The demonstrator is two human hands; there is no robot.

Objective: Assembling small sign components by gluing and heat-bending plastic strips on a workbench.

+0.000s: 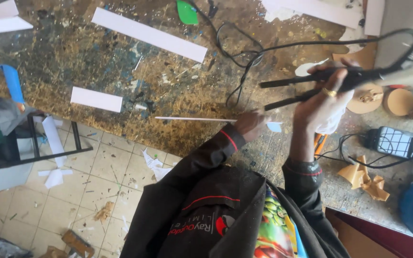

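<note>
My left hand (250,124) is closed on one end of a thin white strip (192,119), which lies flat along the front edge of the worn, paint-stained workbench (120,71). My right hand (322,102), with a gold ring on one finger, is raised above the bench. It grips a black two-pronged tool (311,86) whose prongs point left, above the strip's held end. A black cord (244,52) runs from the tool and loops over the bench. A small pale blue scrap (274,126) lies next to my left hand.
Wide white strips (149,34) (96,99) lie on the bench, with a green scrap (187,12) and a blue strip (12,82). Cardboard discs (398,101), a dark gridded device (400,142) and crumpled brown paper (364,179) sit at right. Tiled floor (72,191) with scraps and a black frame (53,153) lies lower left.
</note>
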